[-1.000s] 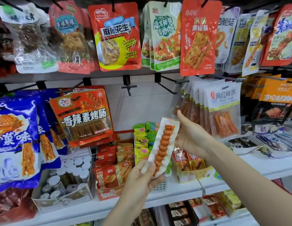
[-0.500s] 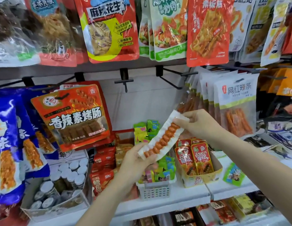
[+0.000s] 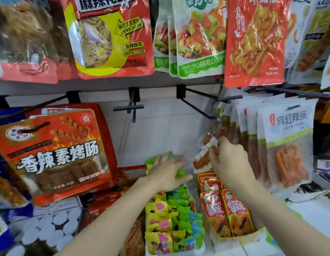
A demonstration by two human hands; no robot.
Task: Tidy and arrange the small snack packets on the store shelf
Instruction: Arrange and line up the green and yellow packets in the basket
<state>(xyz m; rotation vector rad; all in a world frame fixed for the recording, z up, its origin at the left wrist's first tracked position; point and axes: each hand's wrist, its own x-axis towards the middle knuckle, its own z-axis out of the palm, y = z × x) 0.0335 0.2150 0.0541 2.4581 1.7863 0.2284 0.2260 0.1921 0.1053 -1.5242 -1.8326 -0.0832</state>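
Since half a second ago, the left hand [image 3: 167, 174] has let go of the long white packet with the orange twisted snack stick [image 3: 203, 159] and now hovers with fingers spread and straight over the white basket of small green, yellow and blue packets [image 3: 171, 217], holding nothing. Only the right hand [image 3: 230, 161] now holds this packet, its fingers curled and pinching the upper part, and it has carried the packet to the right, above the back edge of the open cardboard box of red glossy sachets [image 3: 227, 209].

Large shiny foil bags hang on the top row, among them a red and yellow peanut bag [image 3: 108, 34] and an orange-red bag [image 3: 252, 41]. Below at the left hangs a wide orange and red flat bag [image 3: 53, 152]; at the right hangs a row of white, partly clear packs of orange sticks [image 3: 284, 145], and the right hand is just beside them. Between these two groups the white back wall [image 3: 160, 130] is bare, with two black metal hooks [image 3: 131, 106] that carry nothing, so open room exists above the basket. The basket and the box stand side by side, almost touching. At the lower left a clear box holds round white lids [image 3: 51, 228].
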